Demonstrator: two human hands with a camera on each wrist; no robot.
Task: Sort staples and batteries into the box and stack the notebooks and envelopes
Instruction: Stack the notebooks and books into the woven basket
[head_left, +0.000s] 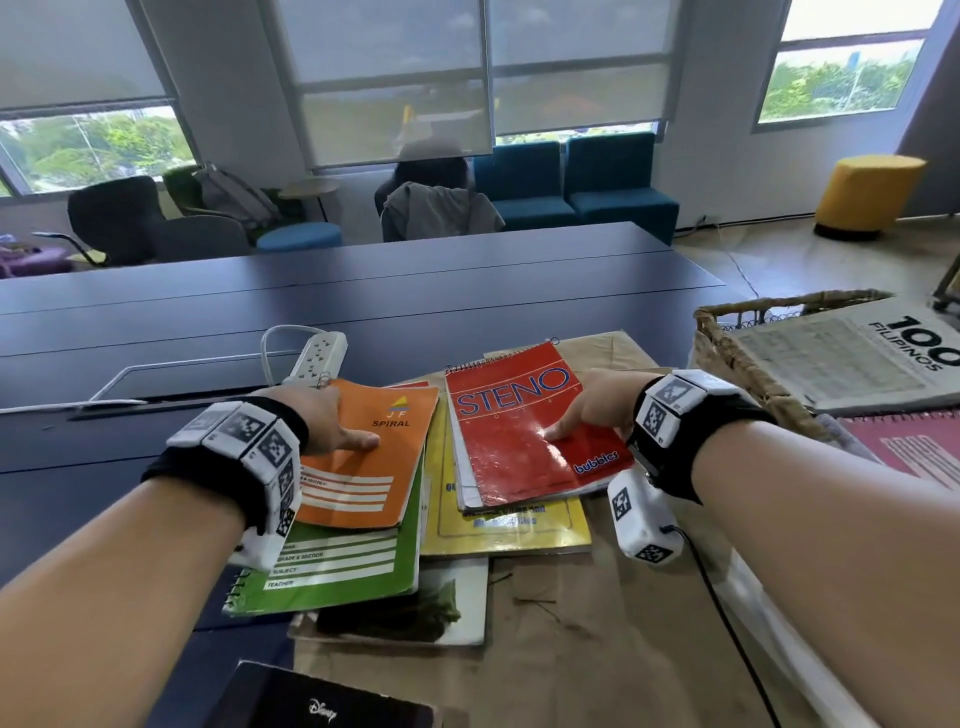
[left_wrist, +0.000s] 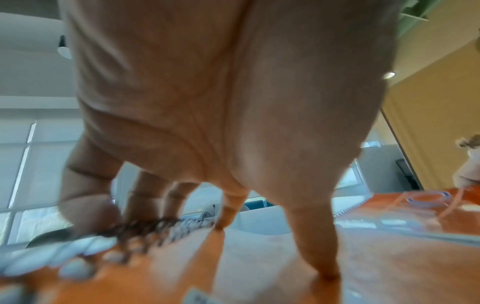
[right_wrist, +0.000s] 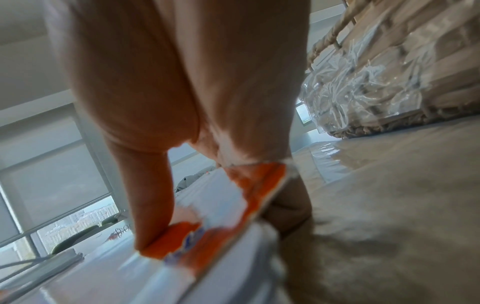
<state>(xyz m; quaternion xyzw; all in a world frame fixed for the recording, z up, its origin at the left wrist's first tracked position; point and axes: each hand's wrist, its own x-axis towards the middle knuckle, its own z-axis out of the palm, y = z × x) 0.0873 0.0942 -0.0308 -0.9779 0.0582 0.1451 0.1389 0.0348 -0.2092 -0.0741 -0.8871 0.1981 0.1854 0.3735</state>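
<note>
An orange spiral notebook (head_left: 363, 457) lies on top of a green notebook (head_left: 353, 561). My left hand (head_left: 322, 415) grips its left spiral edge, with the thumb (left_wrist: 319, 246) pressed on the cover (left_wrist: 259, 277) and the fingers curled over the wire binding. Beside it, a red STENO notebook (head_left: 514, 431) rests on a yellow book (head_left: 504, 530). My right hand (head_left: 597, 410) pinches the red notebook's right edge (right_wrist: 249, 195), thumb (right_wrist: 150, 205) on top and fingers beneath. Brown envelope paper (head_left: 597, 623) lies under the pile.
A wicker basket (head_left: 737, 364) holding a printed booklet (head_left: 857, 358) stands at the right, with a pink notebook (head_left: 914, 447) in front of it. A white power strip (head_left: 319, 356) lies behind the orange notebook. A dark Disney book (head_left: 322, 701) sits at the near edge.
</note>
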